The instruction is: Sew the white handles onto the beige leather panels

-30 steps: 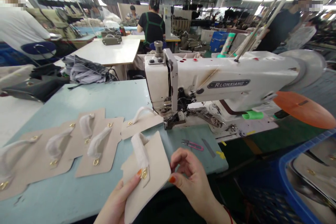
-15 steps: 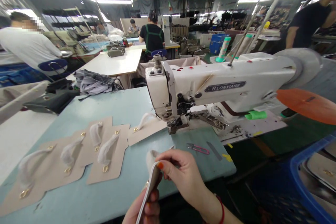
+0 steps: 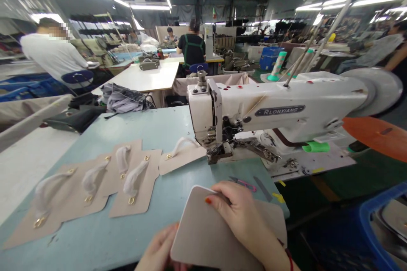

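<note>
Panel (image 3: 197,228) is up in both hands over the table's (image 3: 168,129) near edge, plain face showing; back side hidden. Right hand (image 3: 243,214) pinches its far edge, thumb flat on the face, other fingers mostly out of sight. Left hand (image 3: 162,247) is at the left edge with fingers going underneath; can't tell if that grip is tight. More pale sheet shows right of the wrist; can't tell if same piece.

Risks, my read:
- Pinch is mostly thumb. If it slackens while left only supports, panel could slide off the near edge.
- Snips (image 3: 243,184) and a grey strip (image 3: 263,189) lie toward the near right corner, just beyond the right hand. Setting down there could scratch the face or snag the edge.
- Handled panels (image 3: 146,206) overlap along the left side; a sleeve or elbow could drag several, gold fittings (image 3: 131,200) scuffing neighbours.
- One more panel (image 3: 178,160) ends just beside the machine's (image 3: 235,97) foot (image 3: 216,156); a bump could shove it under.

Writing: nameplate (image 3: 280,110) reads RLONXIANG. No other legible text.
</note>
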`<state>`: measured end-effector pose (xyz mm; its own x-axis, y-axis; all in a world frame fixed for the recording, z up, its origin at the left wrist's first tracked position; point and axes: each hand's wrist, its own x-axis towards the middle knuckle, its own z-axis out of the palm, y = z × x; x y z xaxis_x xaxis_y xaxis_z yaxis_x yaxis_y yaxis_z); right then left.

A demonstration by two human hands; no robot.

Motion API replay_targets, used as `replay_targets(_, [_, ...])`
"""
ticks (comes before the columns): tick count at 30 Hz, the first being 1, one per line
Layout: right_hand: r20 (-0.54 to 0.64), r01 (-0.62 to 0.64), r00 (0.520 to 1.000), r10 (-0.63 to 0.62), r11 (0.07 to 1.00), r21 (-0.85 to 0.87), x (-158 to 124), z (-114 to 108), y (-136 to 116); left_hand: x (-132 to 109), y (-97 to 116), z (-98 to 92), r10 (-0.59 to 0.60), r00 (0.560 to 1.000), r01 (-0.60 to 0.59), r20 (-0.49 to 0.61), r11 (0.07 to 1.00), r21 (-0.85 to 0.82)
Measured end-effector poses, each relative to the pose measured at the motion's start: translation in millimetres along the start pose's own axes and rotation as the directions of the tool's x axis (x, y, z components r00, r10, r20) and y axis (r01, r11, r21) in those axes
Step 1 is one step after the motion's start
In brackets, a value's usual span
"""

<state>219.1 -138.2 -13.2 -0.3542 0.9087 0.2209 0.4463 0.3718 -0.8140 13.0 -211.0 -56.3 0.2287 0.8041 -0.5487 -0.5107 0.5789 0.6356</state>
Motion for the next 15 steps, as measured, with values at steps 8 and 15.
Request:
replay_targets(8, [0.067, -0.102, 0.991, 0.114, 0.982, -0.160, -5, 44, 31, 30, 20, 15.7, 0.480, 0.877, -0.349, 0.017, 0.613, 0.709])
replay_targets(15, [-0.193, 0.031, 0.978, -0.076, 0.973, -0.229, -34, 74, 34, 40, 5, 9.3, 0.500, 0.855, -0.334, -0.141, 0.736, 0.589])
